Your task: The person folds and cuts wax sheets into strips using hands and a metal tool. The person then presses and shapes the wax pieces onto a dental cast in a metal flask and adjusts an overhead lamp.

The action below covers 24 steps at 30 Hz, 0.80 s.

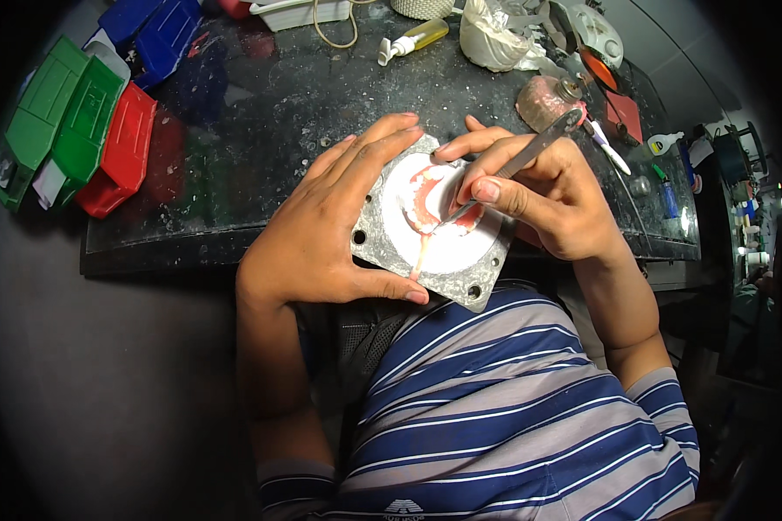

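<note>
My left hand [317,221] grips a grey metal dental flask half [378,252] by its left side, thumb at the near edge and fingers along the far edge. White plaster [447,256] fills the flask. Set in the plaster is a pink, arch-shaped piece [424,198], with a pink strip running from it to the rim near my left thumb. My right hand [552,195] pinches a slim metal spatula [534,152] between thumb and fingers. Its tip meets the pink area at the plaster's middle. Part of the arch is hidden behind my right fingers.
Green [61,113], red [126,152] and blue [156,39] plastic bins stand at the left of the dark, speckled bench [261,130]. Farther back are a yellow pump bottle [421,36] and a white plastic bag [493,39]. A pinkish jar with a metal top [543,100] stands beyond my right hand.
</note>
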Each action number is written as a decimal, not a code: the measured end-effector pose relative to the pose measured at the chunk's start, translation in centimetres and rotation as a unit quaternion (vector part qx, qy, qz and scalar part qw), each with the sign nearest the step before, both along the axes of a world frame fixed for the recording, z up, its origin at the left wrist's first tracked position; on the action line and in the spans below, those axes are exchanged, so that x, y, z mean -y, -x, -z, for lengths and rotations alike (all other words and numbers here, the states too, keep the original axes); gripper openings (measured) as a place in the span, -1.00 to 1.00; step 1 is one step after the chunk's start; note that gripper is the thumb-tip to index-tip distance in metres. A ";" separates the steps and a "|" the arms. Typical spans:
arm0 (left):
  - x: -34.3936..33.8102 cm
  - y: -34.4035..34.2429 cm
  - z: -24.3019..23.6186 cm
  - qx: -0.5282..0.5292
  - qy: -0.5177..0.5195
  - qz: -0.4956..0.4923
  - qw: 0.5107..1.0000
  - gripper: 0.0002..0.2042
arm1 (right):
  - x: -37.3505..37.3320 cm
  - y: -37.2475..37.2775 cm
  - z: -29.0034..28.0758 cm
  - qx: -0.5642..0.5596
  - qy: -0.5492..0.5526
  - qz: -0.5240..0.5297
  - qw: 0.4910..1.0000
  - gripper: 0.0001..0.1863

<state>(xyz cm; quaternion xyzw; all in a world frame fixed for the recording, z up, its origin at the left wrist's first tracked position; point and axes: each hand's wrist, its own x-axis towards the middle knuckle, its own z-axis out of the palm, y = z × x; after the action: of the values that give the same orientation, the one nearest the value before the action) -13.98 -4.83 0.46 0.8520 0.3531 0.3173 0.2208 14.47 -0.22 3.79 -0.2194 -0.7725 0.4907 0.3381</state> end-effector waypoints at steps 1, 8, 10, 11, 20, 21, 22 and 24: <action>0.0 0.0 0.0 0.000 0.001 -0.001 1.000 0.33 | 0.0 -0.1 0.0 0.000 -0.001 0.001 1.000 -0.86; 0.0 0.1 0.3 0.006 0.008 -0.007 1.000 0.34 | -0.1 -0.3 -0.1 0.045 -0.050 0.000 0.998 -0.85; 0.0 0.1 0.2 0.002 0.001 -0.007 1.000 0.34 | 0.2 -0.4 0.0 0.050 -0.059 0.002 0.997 -0.85; 0.0 0.1 0.1 -0.004 -0.007 -0.007 1.000 0.34 | 0.5 -0.5 0.0 0.052 -0.069 0.016 0.996 -0.86; 0.0 0.1 0.2 -0.018 -0.004 -0.027 0.999 0.35 | 1.9 -0.3 -0.2 0.038 -0.075 0.077 0.993 -0.80; 0.0 0.1 0.1 -0.017 -0.004 -0.026 1.000 0.35 | 1.7 -0.4 -0.2 0.039 -0.075 0.078 0.993 -0.80; 0.1 0.1 0.2 -0.017 -0.005 -0.026 0.999 0.35 | 1.6 -0.5 -0.1 0.036 -0.069 0.071 0.994 -0.79; 0.1 0.1 0.1 -0.018 -0.006 -0.025 1.000 0.36 | 1.4 -0.5 0.0 0.033 -0.063 0.064 0.995 -0.79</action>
<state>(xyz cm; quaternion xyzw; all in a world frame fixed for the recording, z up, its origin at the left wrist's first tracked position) -14.04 -4.92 0.32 0.8495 0.3766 0.3098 0.2013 14.93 -1.59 3.79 -0.2630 -0.7967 0.4110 0.3567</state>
